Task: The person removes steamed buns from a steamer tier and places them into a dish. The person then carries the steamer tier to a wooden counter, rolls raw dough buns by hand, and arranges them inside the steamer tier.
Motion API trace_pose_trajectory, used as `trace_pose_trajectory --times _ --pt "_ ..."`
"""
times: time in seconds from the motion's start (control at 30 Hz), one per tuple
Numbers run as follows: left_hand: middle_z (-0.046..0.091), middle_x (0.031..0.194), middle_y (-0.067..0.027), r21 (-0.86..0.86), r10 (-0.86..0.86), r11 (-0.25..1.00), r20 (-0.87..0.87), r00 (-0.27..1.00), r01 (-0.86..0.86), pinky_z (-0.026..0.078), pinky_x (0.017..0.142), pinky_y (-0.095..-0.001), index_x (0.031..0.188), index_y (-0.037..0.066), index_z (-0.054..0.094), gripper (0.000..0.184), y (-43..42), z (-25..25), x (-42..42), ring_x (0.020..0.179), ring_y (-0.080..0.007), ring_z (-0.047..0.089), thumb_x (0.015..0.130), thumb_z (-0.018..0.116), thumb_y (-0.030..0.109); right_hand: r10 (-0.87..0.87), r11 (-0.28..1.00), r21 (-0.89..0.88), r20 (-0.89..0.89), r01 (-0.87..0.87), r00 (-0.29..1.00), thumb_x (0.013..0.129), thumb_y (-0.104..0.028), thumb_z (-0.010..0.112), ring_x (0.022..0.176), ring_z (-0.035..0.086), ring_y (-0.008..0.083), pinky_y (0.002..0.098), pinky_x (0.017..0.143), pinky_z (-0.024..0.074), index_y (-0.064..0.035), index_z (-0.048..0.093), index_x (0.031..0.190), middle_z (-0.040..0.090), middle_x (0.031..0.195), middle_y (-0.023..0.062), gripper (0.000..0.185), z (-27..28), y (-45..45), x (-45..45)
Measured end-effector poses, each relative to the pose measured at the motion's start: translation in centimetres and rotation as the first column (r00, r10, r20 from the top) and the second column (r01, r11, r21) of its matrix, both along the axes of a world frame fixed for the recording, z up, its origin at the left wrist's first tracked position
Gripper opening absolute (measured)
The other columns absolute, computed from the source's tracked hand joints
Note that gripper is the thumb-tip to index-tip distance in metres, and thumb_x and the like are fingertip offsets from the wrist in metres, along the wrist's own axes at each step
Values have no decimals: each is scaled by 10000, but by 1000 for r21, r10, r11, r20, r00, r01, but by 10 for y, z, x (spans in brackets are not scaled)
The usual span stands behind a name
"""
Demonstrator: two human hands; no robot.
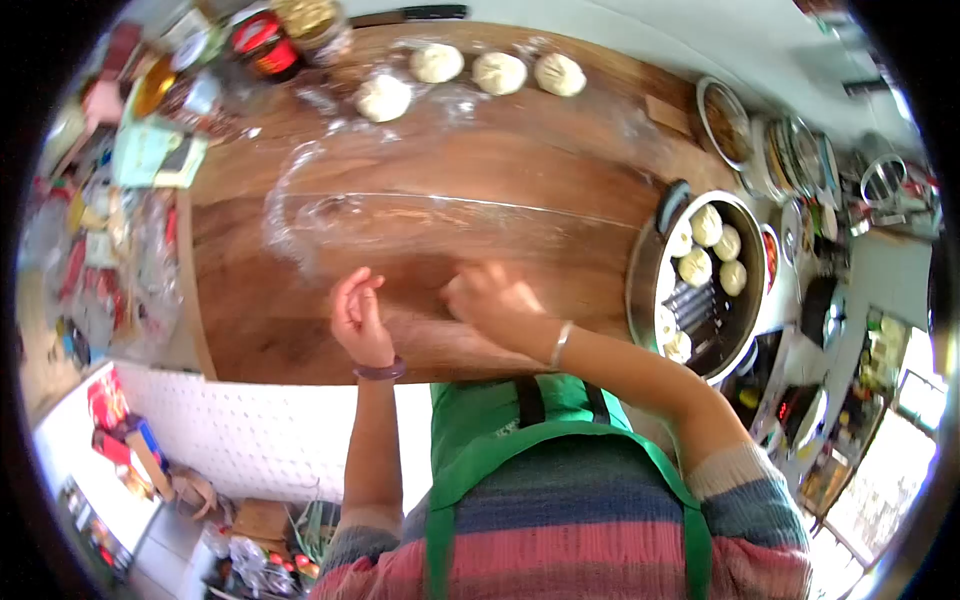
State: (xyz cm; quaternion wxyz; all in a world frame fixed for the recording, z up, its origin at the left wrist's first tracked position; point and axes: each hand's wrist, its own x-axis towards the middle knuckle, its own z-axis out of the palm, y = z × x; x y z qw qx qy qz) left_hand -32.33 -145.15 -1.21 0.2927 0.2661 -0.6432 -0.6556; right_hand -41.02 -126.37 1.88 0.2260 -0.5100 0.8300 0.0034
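My left hand [361, 316] hovers above the front of the wooden board, palm turned inward. Its fingers are loosely bent, thumb apart, and nothing shows in them. To its right, my right hand [495, 302] is over the same floury wood, its fingers curled downward and smeared by motion. Whether it holds anything is hidden. Beyond both hands, a row of pleated dough buns, among them one bun [384, 98], rests along the back of the board. More buns, such as this one [695, 267], sit in a round steamer pot [640, 290] right of my right hand.
Jars, including a red-lidded jar [266, 47], crowd the back left corner. A knife [410, 15] lies behind the board by the wall. At the back right is a metal bowl [724, 122] near stacked dishes. Flour streaks mark the wooden board [480, 150].
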Motion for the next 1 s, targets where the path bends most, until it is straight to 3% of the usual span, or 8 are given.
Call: trace_pose_trajectory --times 0.1,0.17,0.37,0.4,0.5,0.63,0.77,1.0 --pt "641 1045 -113 -14 113 993 2 994 -113 515 863 -324 1093 -17 596 169 -9 -10 17 910 -196 644 941 529 15 -226 952 203 -41 229 973 871 -181 631 1198 447 425 393 819 600 -86 426 1374 404 1350 228 552 33 -33 -45" --pt "633 1048 -104 -66 182 981 17 983 -181 517 856 -319 1091 -12 597 164 -21 -15 36 908 -189 639 943 542 33 -364 931 40 16 363 931 799 -240 730 1188 468 389 427 877 570 -92 452 1354 429 1298 200 638 31 -61 -72" --pt "593 1051 -100 -127 385 916 23 923 -379 522 797 -276 1066 -3 613 179 -41 -49 82 868 -173 639 898 553 -20 -276 938 -261 -173 227 945 721 -281 766 1116 497 385 481 859 503 -154 489 1311 504 1204 171 664 -17 -214 -115" --pt "594 1048 -101 -187 376 911 14 926 -367 524 786 -276 1062 0 616 181 -40 -47 80 862 -172 641 894 554 -25 -221 975 -28 -6 221 975 816 -250 694 1261 415 424 449 922 526 -36 461 1327 401 1374 236 600 14 -247 -113" --pt "588 1048 -109 -312 342 897 43 939 -313 532 771 -289 1053 -9 617 178 -39 -45 79 838 -180 645 892 545 -37 -55 997 -57 -94 50 994 813 -237 681 1177 488 386 419 832 557 -35 543 1212 499 1244 208 468 14 -305 -73" --pt "569 1069 -100 -263 353 902 -8 936 -342 534 806 -302 1066 -29 607 182 -41 -48 82 842 -183 642 906 521 -42 197 926 -274 -240 -261 951 778 -181 676 1038 548 328 390 736 563 -72 598 1106 565 1081 147 354 -16 -277 -11" --pt "586 1063 -92 -337 345 885 11 938 -322 530 809 -295 1053 -26 613 169 -42 -53 82 841 -170 647 906 530 -33 238 916 -298 -138 -270 961 785 -167 647 1041 517 322 367 694 563 -91 570 1145 528 1129 124 376 -3 -178 4" --pt "638 995 -87 -167 411 902 53 910 -398 518 777 -266 1030 -4 637 169 -38 -62 74 825 -160 630 863 614 3 -52 996 -72 -61 47 997 752 -191 704 1109 470 324 393 746 562 -155 550 1225 502 1160 134 498 9 -86 -13"
